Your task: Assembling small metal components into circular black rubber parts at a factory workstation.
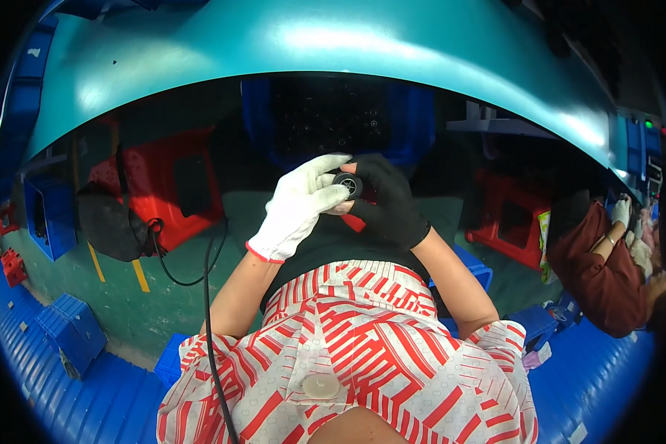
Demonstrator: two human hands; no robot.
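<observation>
In front of my body, my left hand, in a white knitted glove with a red cuff edge, grips a small black toy wheel by its left side. The wheel is round, with a pale spoked hub facing up. My right hand, in a black glove with bare fingertips, is closed on the wheel's other side, finger and thumb at its rim. Just beyond both hands, under the table edge, stands a blue bin with many small dark round parts in it.
A teal table curves across the far side. Red stools stand left and right, a dark bag by the left one. A black cable runs past my left arm. Blue crates stand around. A co-worker sits at right.
</observation>
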